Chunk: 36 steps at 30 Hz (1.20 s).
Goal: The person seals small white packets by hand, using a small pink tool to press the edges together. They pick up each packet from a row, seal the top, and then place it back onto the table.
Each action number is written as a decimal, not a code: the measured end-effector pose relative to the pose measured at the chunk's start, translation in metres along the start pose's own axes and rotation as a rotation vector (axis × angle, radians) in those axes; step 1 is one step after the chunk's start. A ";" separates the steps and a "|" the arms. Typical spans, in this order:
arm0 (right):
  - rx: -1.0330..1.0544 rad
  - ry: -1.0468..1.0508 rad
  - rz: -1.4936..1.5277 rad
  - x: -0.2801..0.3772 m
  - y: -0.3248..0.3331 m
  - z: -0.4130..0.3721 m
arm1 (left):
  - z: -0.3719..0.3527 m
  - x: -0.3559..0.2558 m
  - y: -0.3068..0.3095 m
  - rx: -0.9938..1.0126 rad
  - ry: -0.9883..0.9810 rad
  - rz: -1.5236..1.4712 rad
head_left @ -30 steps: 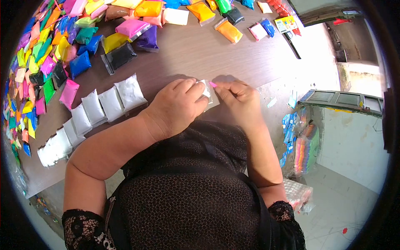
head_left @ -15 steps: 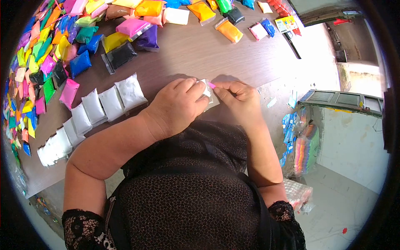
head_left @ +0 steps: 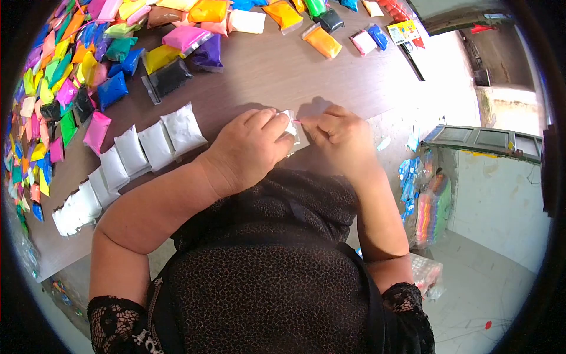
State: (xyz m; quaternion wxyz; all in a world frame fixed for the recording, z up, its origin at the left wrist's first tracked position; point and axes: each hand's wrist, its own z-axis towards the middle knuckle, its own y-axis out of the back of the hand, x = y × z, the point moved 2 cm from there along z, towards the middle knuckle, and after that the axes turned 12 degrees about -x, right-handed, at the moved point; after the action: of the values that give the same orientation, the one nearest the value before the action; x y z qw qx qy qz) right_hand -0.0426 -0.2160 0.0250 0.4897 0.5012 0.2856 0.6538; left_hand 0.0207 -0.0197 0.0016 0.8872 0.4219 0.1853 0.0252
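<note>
My left hand (head_left: 250,147) is closed around a small clear plastic bag (head_left: 299,137), whose contents look white and are mostly hidden by my fingers. At the bag's upper right edge, my right hand (head_left: 342,135) pinches a small pink piece (head_left: 296,121), too small to name exactly. Both hands are held just above the near edge of the table. Left of my left forearm, a row of white filled packets (head_left: 184,128) lies on the table, each overlapping its neighbour.
Many coloured packets (head_left: 112,90) are heaped along the table's left and far sides. An orange packet (head_left: 322,42) and a black strip (head_left: 411,62) lie farther off on the brown table (head_left: 265,71). Blue wrappers (head_left: 408,180) and bundled colourful sheets (head_left: 431,209) are at the right.
My right hand has shifted slightly, with its wrist turned and knuckles now more toward the camera. Less of the pink piece shows. My left hand holds the bag in nearly the same place.
</note>
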 end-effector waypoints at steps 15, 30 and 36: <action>0.192 0.308 -0.161 0.007 0.015 0.016 | 0.001 -0.001 0.001 -0.020 -0.013 0.004; 0.174 0.356 -0.162 0.006 0.015 0.022 | 0.001 0.000 0.002 -0.005 -0.012 0.007; 0.201 0.346 -0.151 0.005 0.016 0.022 | 0.001 -0.001 0.002 -0.030 -0.011 -0.006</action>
State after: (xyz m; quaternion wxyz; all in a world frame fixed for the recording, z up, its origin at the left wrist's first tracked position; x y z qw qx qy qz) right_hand -0.0273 -0.2192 0.0480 0.4286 0.4052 0.4656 0.6598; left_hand 0.0205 -0.0192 0.0035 0.8945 0.4080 0.1814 0.0231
